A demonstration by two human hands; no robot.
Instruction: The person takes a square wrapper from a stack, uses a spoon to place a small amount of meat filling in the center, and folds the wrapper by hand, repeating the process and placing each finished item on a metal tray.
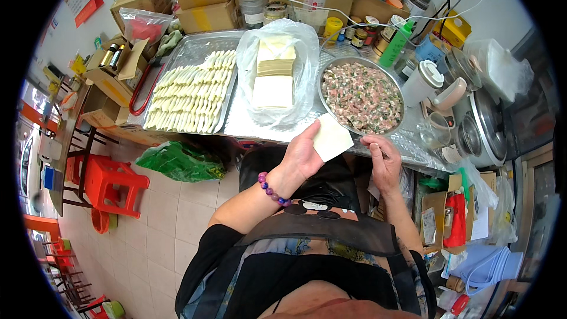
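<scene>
My left hand (302, 153), with a bead bracelet at the wrist, holds a square, pale yellow wonton wrapper (333, 138) at the table's front edge. Just below the metal bowl (322, 93) of minced meat filling with green bits (363, 97), my right hand (385, 165) is closed, fingertips together near the rim. What it pinches, if anything, is too small to make out. Further left, stacked wrappers (274, 90) lie in an opened clear plastic bag (247, 53). Rows of folded wontons (192, 91) fill much of a metal tray (229, 103) beside that bag.
Jars (358, 38), a green squeeze bottle (397, 44) and a white lidded cup (423, 81) crowd the back right. Cardboard boxes (204, 18) line the wall. A red stool (112, 183) and a green plastic bag (180, 162) are on the floor at left.
</scene>
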